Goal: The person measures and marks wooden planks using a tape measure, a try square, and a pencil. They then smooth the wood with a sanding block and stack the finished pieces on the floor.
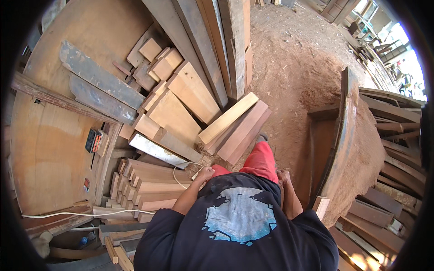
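Sawdusty floor; unclear whether left hand grips pale cord.

Pale-yel. plank; pinkish-brn plank; red trousers; blk shirt (blue-grey print)

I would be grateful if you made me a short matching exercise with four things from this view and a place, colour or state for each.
Column one
1. Left hand
2. Sawdust heap
3. T-shirt
4. Right hand

Column two
A. Dark, with a pale blue-and-white print
B. Beside the body, on the side of the long weathered plank
C. Beside the body, on the side of the stacked boards
D. Loose and reddish brown

Right pairs: 1-C, 2-D, 3-A, 4-B
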Motion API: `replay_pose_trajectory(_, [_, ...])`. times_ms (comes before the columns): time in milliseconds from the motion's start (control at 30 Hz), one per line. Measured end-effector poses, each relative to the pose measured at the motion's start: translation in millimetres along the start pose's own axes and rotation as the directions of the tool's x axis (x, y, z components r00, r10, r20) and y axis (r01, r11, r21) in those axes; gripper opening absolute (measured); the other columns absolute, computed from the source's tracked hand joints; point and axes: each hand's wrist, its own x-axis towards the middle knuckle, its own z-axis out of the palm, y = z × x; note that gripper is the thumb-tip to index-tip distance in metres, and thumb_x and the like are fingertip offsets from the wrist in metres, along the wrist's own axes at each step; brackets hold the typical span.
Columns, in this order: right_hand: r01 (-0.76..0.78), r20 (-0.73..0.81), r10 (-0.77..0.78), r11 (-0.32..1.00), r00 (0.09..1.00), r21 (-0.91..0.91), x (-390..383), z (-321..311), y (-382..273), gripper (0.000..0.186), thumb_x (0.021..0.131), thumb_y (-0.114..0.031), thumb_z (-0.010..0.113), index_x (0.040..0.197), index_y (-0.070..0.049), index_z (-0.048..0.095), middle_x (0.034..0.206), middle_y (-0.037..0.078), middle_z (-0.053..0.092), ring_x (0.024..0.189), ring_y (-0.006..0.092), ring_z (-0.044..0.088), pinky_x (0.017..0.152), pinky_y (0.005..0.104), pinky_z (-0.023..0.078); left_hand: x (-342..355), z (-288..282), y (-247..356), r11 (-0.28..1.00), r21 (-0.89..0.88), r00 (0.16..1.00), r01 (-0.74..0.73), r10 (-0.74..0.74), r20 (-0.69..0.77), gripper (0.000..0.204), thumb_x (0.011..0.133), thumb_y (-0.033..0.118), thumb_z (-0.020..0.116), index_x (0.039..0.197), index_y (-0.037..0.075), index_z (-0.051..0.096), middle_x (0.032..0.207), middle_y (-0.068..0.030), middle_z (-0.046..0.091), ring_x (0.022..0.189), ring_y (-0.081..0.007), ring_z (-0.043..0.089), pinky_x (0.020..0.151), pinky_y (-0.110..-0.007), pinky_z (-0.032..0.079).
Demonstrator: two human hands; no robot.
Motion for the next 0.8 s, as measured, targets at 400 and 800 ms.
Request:
replay_pose_trajectory(400, [0.141, 0.335, -0.125, 0.99, 0.934, -0.026, 76, -4, -65, 0.04, 0.091, -0.032, 0.062, 0.103, 0.005, 0.072, 0.093, 0.026, 0.073, 0.089, 0.0346, 0.073, 0.079, 0.0455, 0.055, -7, -3, 15, 0.967, -0.136, 0.973, 0.218, -0.226, -0.046, 0.026, 0.092, 0.029, 0.065, 0.093, 0.003, 0.069, 0.072, -0.0038, 0.063, 0.06, -0.0141, 0.059, 0.053, -0.031, 0.046])
replay_pose_trajectory(800, [0.17, 0.473, 0.071, 0.878, 0.878, -0.446, 88, -16, -43, 0.054, 0.091, -0.045, 0.057, 0.131, -0.008, 0.062, 0.138, 0.024, 0.058, 0.132, 0.0436, 0.051, 0.109, 0.0539, 0.043, 107, 17, 137, 0.98, -0.19, 0.976, 0.053, -0.091, -0.198, 0.053, 0.097, 0.03, 0.066, 0.137, -0.003, 0.057, 0.13, -0.0217, 0.066, 0.123, -0.0285, 0.063, 0.104, -0.038, 0.049])
